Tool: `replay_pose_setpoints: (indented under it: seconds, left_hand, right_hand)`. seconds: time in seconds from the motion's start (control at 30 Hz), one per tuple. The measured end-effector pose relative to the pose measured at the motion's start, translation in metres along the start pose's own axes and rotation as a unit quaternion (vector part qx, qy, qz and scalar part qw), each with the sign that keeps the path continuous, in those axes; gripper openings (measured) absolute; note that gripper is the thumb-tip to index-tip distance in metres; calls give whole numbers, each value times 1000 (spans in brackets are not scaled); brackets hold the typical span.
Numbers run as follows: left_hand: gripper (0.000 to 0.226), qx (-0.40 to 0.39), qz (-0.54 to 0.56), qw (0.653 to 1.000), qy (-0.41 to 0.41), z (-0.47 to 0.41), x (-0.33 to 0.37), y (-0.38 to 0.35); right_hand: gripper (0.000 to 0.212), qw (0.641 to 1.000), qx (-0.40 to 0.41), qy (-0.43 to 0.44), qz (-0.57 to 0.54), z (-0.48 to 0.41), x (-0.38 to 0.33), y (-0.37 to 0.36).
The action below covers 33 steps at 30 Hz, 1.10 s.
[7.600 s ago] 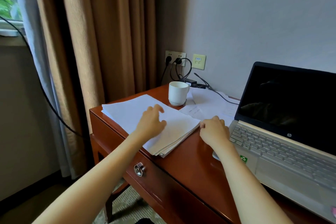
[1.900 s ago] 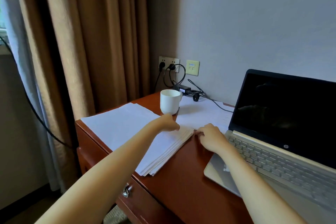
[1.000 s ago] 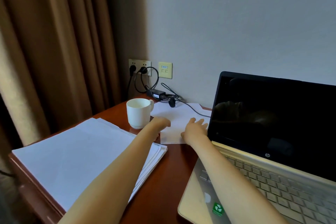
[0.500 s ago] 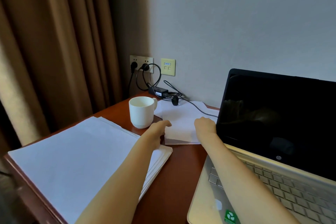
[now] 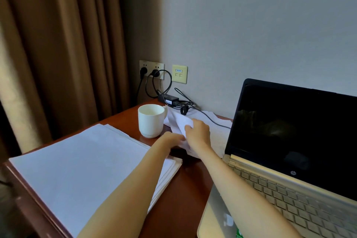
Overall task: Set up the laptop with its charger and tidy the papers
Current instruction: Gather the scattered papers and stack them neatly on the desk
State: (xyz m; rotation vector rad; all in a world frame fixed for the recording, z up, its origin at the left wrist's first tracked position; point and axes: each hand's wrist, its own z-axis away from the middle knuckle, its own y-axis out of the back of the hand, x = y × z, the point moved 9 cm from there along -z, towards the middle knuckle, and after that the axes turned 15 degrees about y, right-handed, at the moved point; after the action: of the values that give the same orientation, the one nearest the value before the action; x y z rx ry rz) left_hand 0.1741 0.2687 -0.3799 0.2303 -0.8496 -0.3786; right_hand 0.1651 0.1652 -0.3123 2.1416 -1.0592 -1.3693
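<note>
An open laptop (image 5: 289, 160) with a dark screen stands at the right of the wooden desk (image 5: 185, 183). Loose white sheets (image 5: 177, 121) lie behind the white mug (image 5: 151, 120), under the black charger cable (image 5: 210, 120). My right hand (image 5: 197, 133) grips the near part of a loose sheet and lifts it, so the paper curls upward. My left hand (image 5: 172, 140) holds the same sheet's lower edge, its fingers partly hidden by the right hand. A thick paper stack (image 5: 85, 164) lies at the left. The charger brick (image 5: 168, 99) sits by the wall.
Two plugs sit in the wall socket (image 5: 151, 69), and a network plate (image 5: 179, 73) is beside it. Brown curtains (image 5: 63, 54) hang at the left behind the desk's corner. The mug stands close to both hands.
Both hands have closed on the loose sheet behind the mug and raised its near part; half a second ago it lay flat under them. The view has shifted slightly.
</note>
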Motion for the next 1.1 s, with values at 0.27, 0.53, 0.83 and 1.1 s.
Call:
replay_pose_setpoints:
  seconds: [0.27, 0.53, 0.83, 1.1]
  left_hand:
    - [24, 105, -9, 991, -88, 9, 15, 0]
    - [25, 174, -71, 962, -200, 62, 31, 9]
    - [25, 156, 97, 951, -249, 103, -12, 49]
    - [31, 174, 211, 929, -249, 131, -87, 86]
  right_hand:
    - [19, 999, 24, -26, -11, 3, 3, 29]
    - [20, 996, 6, 44, 79, 18, -23, 53]
    - [26, 982, 154, 47, -97, 55, -33, 71]
    - [21, 954, 181, 132, -200, 92, -71, 56]
